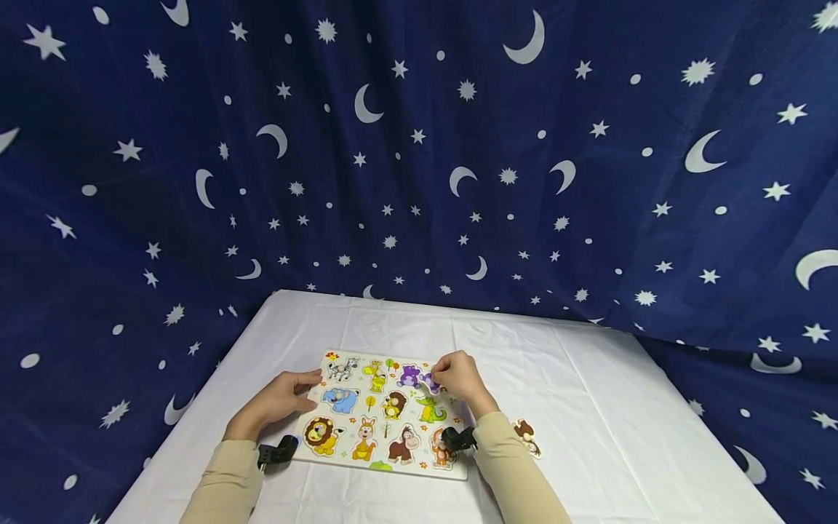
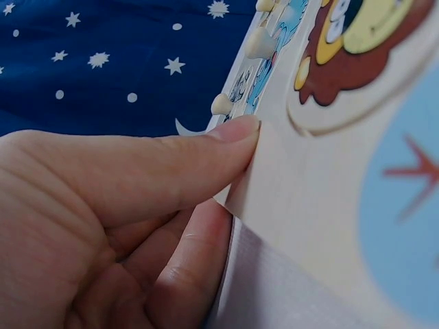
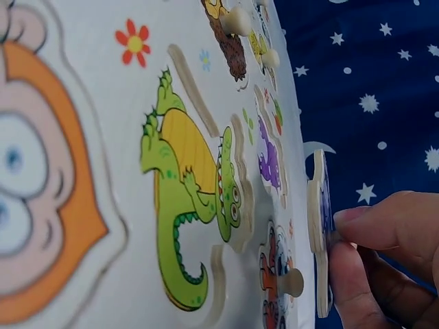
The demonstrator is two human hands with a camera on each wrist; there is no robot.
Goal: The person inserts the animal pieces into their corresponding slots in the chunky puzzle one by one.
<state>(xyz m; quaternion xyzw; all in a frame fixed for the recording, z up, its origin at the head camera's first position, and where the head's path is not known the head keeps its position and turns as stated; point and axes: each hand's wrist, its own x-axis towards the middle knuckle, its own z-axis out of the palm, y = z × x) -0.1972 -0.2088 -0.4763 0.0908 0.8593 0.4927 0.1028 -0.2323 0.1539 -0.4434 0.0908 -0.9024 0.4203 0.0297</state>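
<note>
A wooden animal puzzle board (image 1: 353,466) lies flat on the table. My left hand (image 1: 280,397) grips its left edge; in the left wrist view the thumb (image 2: 226,140) lies on the board's face and a finger (image 2: 195,264) is under the edge. Above the board's upper right part, my right hand (image 1: 460,378) pinches a purple puzzle piece (image 1: 429,383) between thumb and fingertips. That piece (image 3: 319,233) is tilted up clear of the board in the right wrist view. Beside it is a recess with a purple animal picture (image 1: 409,376). The crocodile recess (image 3: 185,171) shows no knob.
A brown puzzle piece (image 1: 526,434) lies on the white tablecloth (image 1: 576,407), partly behind the right sleeve. Several seated pieces, such as the hedgehog (image 1: 395,405), have wooden knobs (image 3: 238,22). A dark blue curtain (image 1: 406,145) with stars and moons hangs behind the table.
</note>
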